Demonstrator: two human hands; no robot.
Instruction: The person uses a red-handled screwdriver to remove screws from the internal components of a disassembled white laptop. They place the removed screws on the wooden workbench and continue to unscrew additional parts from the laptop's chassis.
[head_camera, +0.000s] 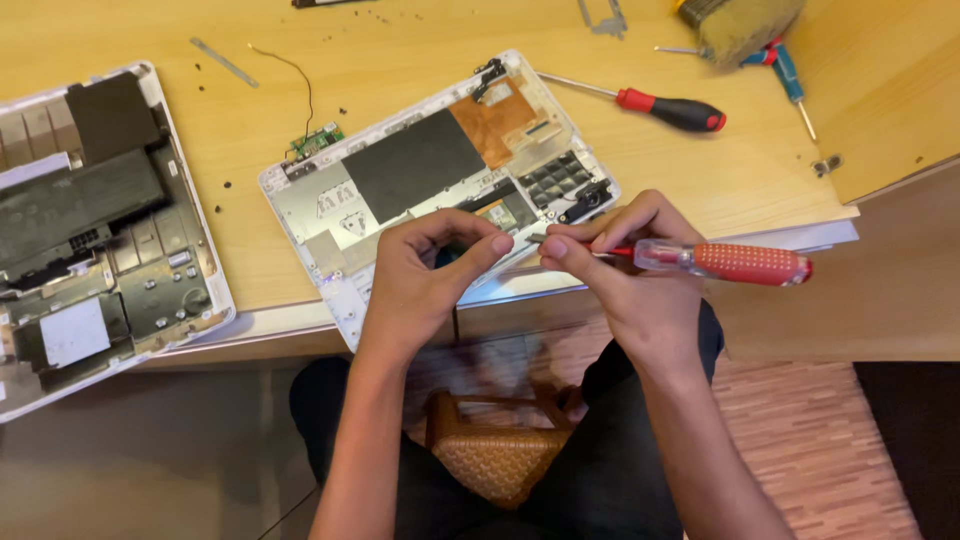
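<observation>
Pinching the shaft of a red-handled screwdriver (735, 262) in closed right hand (640, 285) fingers while the left hand (430, 275) grips an opened white laptop base (440, 175) at the desk's (250, 150) front edge, its thin, likely fragile boards best held by the rim.

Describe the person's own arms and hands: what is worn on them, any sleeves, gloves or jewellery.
Both arms are bare from the hands to the bottom edge of the picture: no sleeves show. The left hand and the right hand wear no gloves, and no rings, watch or bracelets are visible on fingers or wrists. The fingernails look short and unpainted. Dark trousers cover the legs below.
</observation>
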